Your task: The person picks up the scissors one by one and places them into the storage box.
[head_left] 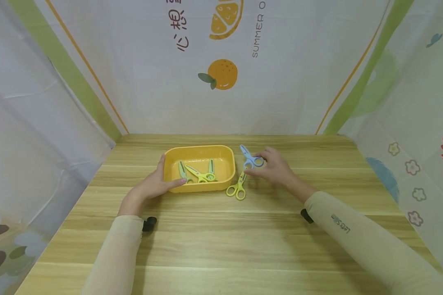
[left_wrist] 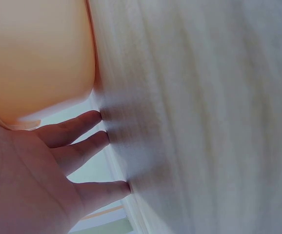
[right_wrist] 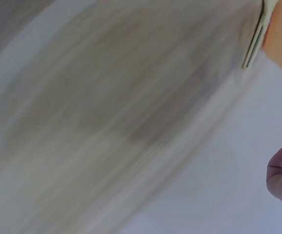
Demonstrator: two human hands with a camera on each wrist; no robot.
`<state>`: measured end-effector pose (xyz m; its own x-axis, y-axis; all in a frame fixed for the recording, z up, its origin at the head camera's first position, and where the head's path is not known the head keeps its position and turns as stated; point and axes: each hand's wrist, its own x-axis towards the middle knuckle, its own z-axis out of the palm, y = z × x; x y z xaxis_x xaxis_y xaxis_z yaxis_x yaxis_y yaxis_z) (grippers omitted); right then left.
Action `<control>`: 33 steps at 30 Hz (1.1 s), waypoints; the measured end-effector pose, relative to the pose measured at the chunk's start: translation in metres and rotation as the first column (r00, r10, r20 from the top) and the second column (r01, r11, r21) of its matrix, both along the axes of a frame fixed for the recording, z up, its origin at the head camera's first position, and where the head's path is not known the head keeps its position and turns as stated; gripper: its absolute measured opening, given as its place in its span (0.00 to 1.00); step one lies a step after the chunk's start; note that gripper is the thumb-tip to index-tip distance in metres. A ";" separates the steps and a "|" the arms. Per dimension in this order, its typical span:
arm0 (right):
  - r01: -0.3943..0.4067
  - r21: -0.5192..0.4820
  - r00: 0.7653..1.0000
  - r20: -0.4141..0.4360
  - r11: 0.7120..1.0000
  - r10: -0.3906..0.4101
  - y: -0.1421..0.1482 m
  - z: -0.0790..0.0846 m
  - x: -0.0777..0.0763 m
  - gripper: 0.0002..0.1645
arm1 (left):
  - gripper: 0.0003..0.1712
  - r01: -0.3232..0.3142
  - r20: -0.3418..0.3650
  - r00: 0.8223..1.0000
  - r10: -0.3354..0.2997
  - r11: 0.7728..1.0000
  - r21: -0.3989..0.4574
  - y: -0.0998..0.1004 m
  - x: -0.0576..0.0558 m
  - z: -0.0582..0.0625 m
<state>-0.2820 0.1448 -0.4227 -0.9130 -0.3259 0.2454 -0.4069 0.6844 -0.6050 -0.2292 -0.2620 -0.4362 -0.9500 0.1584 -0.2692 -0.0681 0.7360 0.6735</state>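
A yellow plastic box (head_left: 227, 184) stands near the back of the table. My left hand (head_left: 152, 185) holds its left end, thumb over the front rim; in the left wrist view several fingers (left_wrist: 80, 151) reach down beside it with tips at the tabletop. Inside lie yellow scissors (head_left: 203, 177) and two green scissors, one (head_left: 182, 169) on the left, one (head_left: 211, 165) further right. Right of the box, my right hand (head_left: 275, 169) pinches light blue scissors (head_left: 245, 152) by the handles, blades toward the back left. Yellow-green scissors (head_left: 240, 183) lie beneath their handles, close to the thumb.
The wooden table (head_left: 221, 246) ends at the back against a white printed cloth (head_left: 280, 102). More cloth hangs on the left and right sides. A black piece (head_left: 149, 223) shows by the left wrist, another (head_left: 307, 216) by the right forearm.
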 end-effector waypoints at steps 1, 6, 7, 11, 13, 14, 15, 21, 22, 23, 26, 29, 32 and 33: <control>-0.002 0.004 1.000 0.001 1.000 0.002 -0.002 0.001 0.000 0.37 | 0.80 0.000 0.001 1.000 0.000 1.000 -0.002 0.000 0.000 0.000; -0.004 0.012 1.000 0.030 1.000 0.004 -0.012 0.006 0.000 0.39 | 0.81 -0.003 0.003 1.000 0.003 1.000 -0.002 0.000 0.000 0.000; -0.007 0.013 0.999 0.036 1.000 0.007 -0.014 0.007 0.000 0.39 | 0.81 -0.002 0.002 1.000 0.002 1.000 -0.002 0.000 0.000 0.000; -0.022 0.015 0.998 0.055 1.000 0.021 -0.021 0.009 0.000 0.40 | 0.81 0.000 0.000 1.000 0.000 1.000 -0.006 -0.001 -0.001 0.000; -0.032 0.021 0.998 0.052 0.999 0.031 -0.025 0.010 0.000 0.40 | 0.81 0.000 -0.003 1.000 0.000 1.000 -0.013 -0.001 -0.001 0.000; -0.039 0.019 0.998 0.051 0.999 0.038 -0.027 0.011 0.000 0.40 | 0.81 0.001 -0.005 1.000 -0.001 1.000 -0.018 -0.001 -0.001 0.000; -0.045 0.018 0.998 0.049 0.999 0.044 -0.029 0.012 0.001 0.40 | 0.81 0.000 -0.006 1.000 -0.001 1.000 -0.021 -0.001 -0.001 0.000; -0.100 0.029 0.995 0.029 0.995 0.099 -0.040 0.017 0.001 0.38 | 0.80 0.000 -0.004 1.000 -0.001 1.000 -0.021 -0.001 0.000 0.001; -0.109 0.035 0.994 0.026 0.993 0.108 -0.042 0.018 0.000 0.37 | 0.80 0.002 -0.005 1.000 -0.002 1.000 -0.021 -0.001 0.000 0.001; -0.117 0.041 0.993 0.024 0.992 0.116 -0.044 0.019 0.000 0.37 | 0.80 0.002 -0.005 1.000 -0.002 1.000 -0.022 -0.001 0.000 0.001; -0.154 0.071 0.988 0.021 0.986 0.153 -0.049 0.023 -0.003 0.37 | 0.80 -0.001 -0.009 1.000 0.000 1.000 -0.030 -0.001 0.000 0.001; -0.192 0.109 0.981 0.037 0.975 0.190 -0.054 0.027 -0.007 0.37 | 0.80 -0.003 -0.010 1.000 0.003 0.999 -0.032 -0.001 -0.001 0.000; -0.236 0.150 0.971 0.059 0.960 0.230 -0.059 0.030 -0.012 0.37 | 0.81 -0.004 -0.013 1.000 0.004 1.000 -0.030 -0.002 -0.001 -0.001; -0.247 0.159 0.968 0.071 0.956 0.239 -0.060 0.032 -0.013 0.37 | 0.81 -0.005 -0.015 1.000 0.005 1.000 -0.029 -0.002 -0.002 -0.001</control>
<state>-0.2952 0.0845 -0.3908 -0.8109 -0.5716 0.1250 -0.5452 0.6605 -0.5163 -0.2309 -0.2643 -0.4375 -0.9546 0.1458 -0.2598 -0.0624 0.7548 0.6530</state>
